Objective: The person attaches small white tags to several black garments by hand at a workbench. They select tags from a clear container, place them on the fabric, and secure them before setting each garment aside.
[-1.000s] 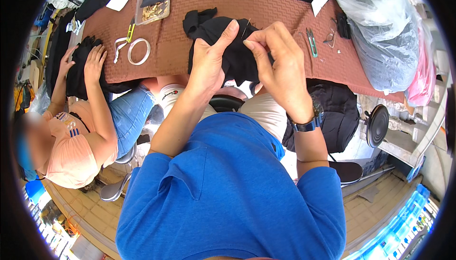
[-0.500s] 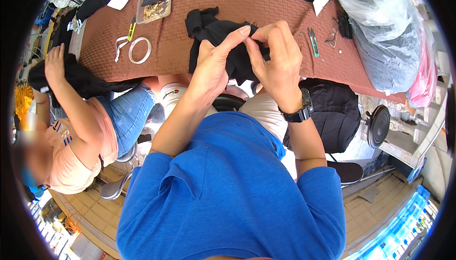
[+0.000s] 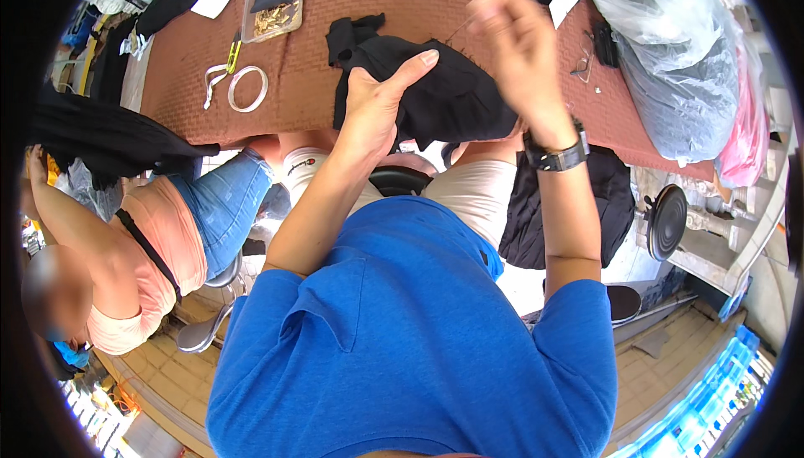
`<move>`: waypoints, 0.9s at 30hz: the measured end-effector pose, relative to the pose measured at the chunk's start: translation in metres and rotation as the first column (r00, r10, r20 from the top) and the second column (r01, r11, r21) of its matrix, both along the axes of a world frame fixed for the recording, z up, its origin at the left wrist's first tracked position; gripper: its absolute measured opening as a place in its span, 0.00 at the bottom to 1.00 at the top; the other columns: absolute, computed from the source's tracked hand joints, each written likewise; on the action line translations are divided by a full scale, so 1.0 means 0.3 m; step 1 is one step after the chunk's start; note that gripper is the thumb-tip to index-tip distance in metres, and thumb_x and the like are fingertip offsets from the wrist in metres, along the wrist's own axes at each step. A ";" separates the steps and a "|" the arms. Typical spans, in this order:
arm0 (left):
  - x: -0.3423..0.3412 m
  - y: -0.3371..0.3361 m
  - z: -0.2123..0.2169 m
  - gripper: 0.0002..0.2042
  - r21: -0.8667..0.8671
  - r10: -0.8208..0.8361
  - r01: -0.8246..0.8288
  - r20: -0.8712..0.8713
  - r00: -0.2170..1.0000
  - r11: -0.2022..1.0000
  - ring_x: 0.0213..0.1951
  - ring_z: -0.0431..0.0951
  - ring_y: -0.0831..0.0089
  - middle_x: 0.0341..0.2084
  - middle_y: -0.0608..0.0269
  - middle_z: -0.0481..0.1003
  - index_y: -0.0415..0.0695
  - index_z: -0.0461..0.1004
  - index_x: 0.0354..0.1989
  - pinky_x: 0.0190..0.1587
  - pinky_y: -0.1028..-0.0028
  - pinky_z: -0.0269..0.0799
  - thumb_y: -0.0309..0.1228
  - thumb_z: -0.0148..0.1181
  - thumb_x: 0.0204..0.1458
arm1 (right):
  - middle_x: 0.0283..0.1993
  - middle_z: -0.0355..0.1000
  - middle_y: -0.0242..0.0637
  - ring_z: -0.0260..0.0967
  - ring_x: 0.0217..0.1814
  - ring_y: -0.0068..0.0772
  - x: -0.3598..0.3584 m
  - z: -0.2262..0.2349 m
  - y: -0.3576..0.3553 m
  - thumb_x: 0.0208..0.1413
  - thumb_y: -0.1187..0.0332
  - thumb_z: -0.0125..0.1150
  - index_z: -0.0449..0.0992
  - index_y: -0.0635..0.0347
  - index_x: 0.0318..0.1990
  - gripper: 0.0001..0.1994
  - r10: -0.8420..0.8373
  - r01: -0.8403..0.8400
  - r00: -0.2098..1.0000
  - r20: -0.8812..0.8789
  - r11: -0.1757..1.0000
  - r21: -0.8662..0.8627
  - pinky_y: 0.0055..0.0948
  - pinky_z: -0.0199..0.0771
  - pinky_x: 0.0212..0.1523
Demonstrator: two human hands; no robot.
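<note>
- Across the top of the view, the counter (image 3: pixel 469 6) runs wide under a reddish-brown woven cover, a textured surface that looks likely to grip cloth rather than let it slide.
- At the counter's right end sits a bulky grey plastic bag (image 3: pixel 670 56) with a pink one (image 3: pixel 745 140) beside it, which crowds that side.
- Beside the person on their left, a co-worker (image 3: pixel 142 240) in a peach top and jeans holds up another dark cloth (image 3: pixel 109 136), so elbow room there is tight.
- Near the counter's front edge lies the black fabric (image 3: pixel 452 94), bunched and partly hanging over toward the lap; it looks soft, limp and light, so it should fold wherever it goes unsupported and is best taken by a gathered handful or along an edge.
- Gripping that bunch is the left hand (image 3: pixel 377 102), closed over the cloth with the thumb stretched along the top fold.
- Above the cloth, the right hand (image 3: pixel 515 43) is lifted, fingertips pinched together; a fine thread (image 3: pixel 459 33) seems to run from it down to the fabric, though any needle is too small to make out. A thread this thin would snap or tangle easily.
- Toward the far left of the counter stands a clear plastic box (image 3: pixel 272 6) of small golden pieces.
- Just in front of it lie a white tape ring (image 3: pixel 249 88) and small yellow-handled snips (image 3: pixel 232 52).
</note>
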State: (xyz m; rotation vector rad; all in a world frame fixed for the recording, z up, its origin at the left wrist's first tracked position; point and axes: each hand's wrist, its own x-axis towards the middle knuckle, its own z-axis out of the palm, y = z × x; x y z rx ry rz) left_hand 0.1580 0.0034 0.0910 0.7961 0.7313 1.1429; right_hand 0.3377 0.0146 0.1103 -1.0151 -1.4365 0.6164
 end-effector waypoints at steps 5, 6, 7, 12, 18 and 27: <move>-0.027 0.013 -0.037 0.06 -0.022 -0.013 0.013 -0.026 1.000 1.000 0.37 0.82 0.75 0.35 0.60 0.82 0.35 0.80 0.38 0.44 0.75 0.78 0.23 0.69 0.54 | 0.44 0.78 0.46 0.75 0.45 0.37 0.433 0.181 0.084 0.71 0.69 0.49 0.75 0.67 0.44 0.11 0.088 -0.075 0.844 -0.529 0.996 0.046 0.33 0.74 0.55; -0.034 0.013 -0.043 0.07 -0.024 -0.002 0.001 -0.040 0.999 1.000 0.37 0.82 0.75 0.35 0.60 0.82 0.35 0.80 0.38 0.44 0.75 0.78 0.23 0.69 0.54 | 0.43 0.77 0.46 0.74 0.47 0.37 0.566 0.222 0.105 0.70 0.71 0.49 0.74 0.73 0.44 0.11 0.222 -0.207 0.823 -0.522 0.974 0.089 0.35 0.72 0.59; -0.039 0.012 -0.048 0.07 -0.026 0.008 -0.009 -0.051 0.999 1.000 0.37 0.82 0.75 0.35 0.60 0.82 0.35 0.79 0.38 0.44 0.75 0.78 0.23 0.69 0.53 | 0.42 0.74 0.47 0.71 0.47 0.37 0.642 0.280 0.107 0.70 0.72 0.48 0.73 0.76 0.42 0.12 0.112 -0.107 0.830 -0.547 0.993 0.042 0.35 0.71 0.58; -0.077 0.013 -0.083 0.09 0.014 -0.050 0.052 -0.107 0.993 0.999 0.37 0.82 0.74 0.35 0.59 0.82 0.36 0.79 0.39 0.44 0.75 0.78 0.25 0.71 0.52 | 0.43 0.68 0.55 0.66 0.47 0.44 0.997 0.451 0.084 0.70 0.75 0.45 0.68 0.78 0.39 0.11 0.377 -0.280 0.669 -0.641 0.926 0.252 0.38 0.71 0.55; -0.108 0.009 -0.103 0.10 0.029 -0.115 0.122 -0.191 0.975 0.992 0.38 0.81 0.74 0.35 0.61 0.81 0.36 0.79 0.39 0.45 0.74 0.77 0.26 0.71 0.52 | 0.44 0.63 0.52 0.63 0.46 0.43 1.347 0.506 0.039 0.72 0.74 0.41 0.64 0.73 0.40 0.09 0.116 0.007 0.777 -0.618 0.981 0.193 0.39 0.70 0.54; -0.156 0.002 -0.087 0.10 0.008 -0.170 0.178 -0.261 0.950 0.984 0.42 0.80 0.73 0.39 0.61 0.80 0.38 0.78 0.40 0.48 0.74 0.75 0.27 0.71 0.52 | 0.39 0.59 0.47 0.60 0.43 0.45 1.628 0.491 0.004 0.73 0.73 0.38 0.59 0.69 0.35 0.10 0.017 0.130 0.732 -0.682 0.978 0.164 0.42 0.71 0.51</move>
